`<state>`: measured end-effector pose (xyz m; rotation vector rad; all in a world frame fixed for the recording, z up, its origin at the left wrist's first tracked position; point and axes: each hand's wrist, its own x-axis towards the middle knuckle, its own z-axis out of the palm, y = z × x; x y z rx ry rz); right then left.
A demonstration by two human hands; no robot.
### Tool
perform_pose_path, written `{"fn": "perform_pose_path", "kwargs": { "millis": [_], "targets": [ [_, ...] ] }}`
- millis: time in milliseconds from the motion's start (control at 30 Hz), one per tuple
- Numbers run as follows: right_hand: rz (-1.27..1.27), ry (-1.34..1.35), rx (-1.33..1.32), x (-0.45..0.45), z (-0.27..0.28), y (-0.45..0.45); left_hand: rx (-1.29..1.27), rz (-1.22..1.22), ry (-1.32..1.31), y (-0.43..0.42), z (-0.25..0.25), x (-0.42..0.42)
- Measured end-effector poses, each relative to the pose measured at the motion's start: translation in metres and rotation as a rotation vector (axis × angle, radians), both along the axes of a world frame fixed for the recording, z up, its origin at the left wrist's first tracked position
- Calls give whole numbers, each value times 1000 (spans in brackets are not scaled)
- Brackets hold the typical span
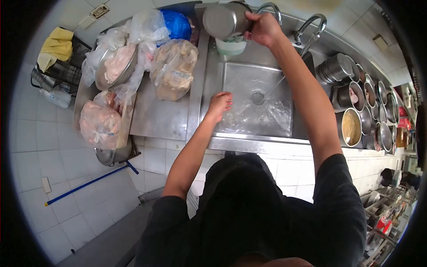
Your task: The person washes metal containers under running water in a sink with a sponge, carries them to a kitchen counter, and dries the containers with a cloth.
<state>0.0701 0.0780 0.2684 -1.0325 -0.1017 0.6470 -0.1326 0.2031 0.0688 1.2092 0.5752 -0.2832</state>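
At the back left of the steel sink [278, 127], my right hand [265, 30] is closed on the rim of a metal pot [221, 21]. The pot is tilted, with its round base showing, above a pale green bowl [231, 47]. My left hand [219, 106] is over the sink's left side with its fingers curled together; nothing shows in it. Water runs in a thin stream from a faucet [315, 27] toward the drain [258, 97].
Bags of food [174, 69] and a metal bowl with pale meat [118, 64] stand on the left counter. Several metal pots [351, 127] crowd the right counter. A second faucet [270, 6] is behind my right hand. A blue pole [89, 183] lies lower left.
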Motion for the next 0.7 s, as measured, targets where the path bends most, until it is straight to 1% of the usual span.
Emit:
{"fn": "perform_pose_path", "kwargs": {
  "millis": [33,67,167,200,300,333,367,433,500,533,567,600,633,667,700],
  "targets": [
    [28,96,114,9,-2,2,5,11,3,3,1,-2],
    [63,116,262,19,-8,-1,1,17,4,5,3,-4],
    [76,121,395,13,2,-11,-12,27,-3,10,3,-5],
    [132,68,383,9,1,-18,-18,27,-8,11,2,-4],
    [127,-80,162,-13,-18,-54,-50,42,-46,8,3,-4],
    [64,-208,-53,-31,-24,-66,-62,51,-66,6,4,-2],
    [1,-335,-270,-50,-32,-78,12,44,-93,4,8,2],
    [142,-638,-714,-66,-57,-113,161,39,-151,-3,19,13],
    [276,-859,-1123,-74,-88,-133,498,-52,-429,-27,19,27],
    [274,-1019,-1272,-80,-102,-138,666,-101,-576,-43,21,37],
    [264,-1174,-1426,-84,-116,-143,824,-164,-648,-57,25,43],
    [229,-1191,-1416,-86,-129,-149,980,-228,-720,-73,30,46],
    [269,-1114,-1404,-91,-121,-150,1137,-289,-795,-88,32,50],
    [239,-1143,-1370,-94,-122,-152,1072,-302,-787,-100,33,54],
    [211,-1171,-1336,-96,-123,-154,1055,-370,-795,-105,25,59]
  ]
}}
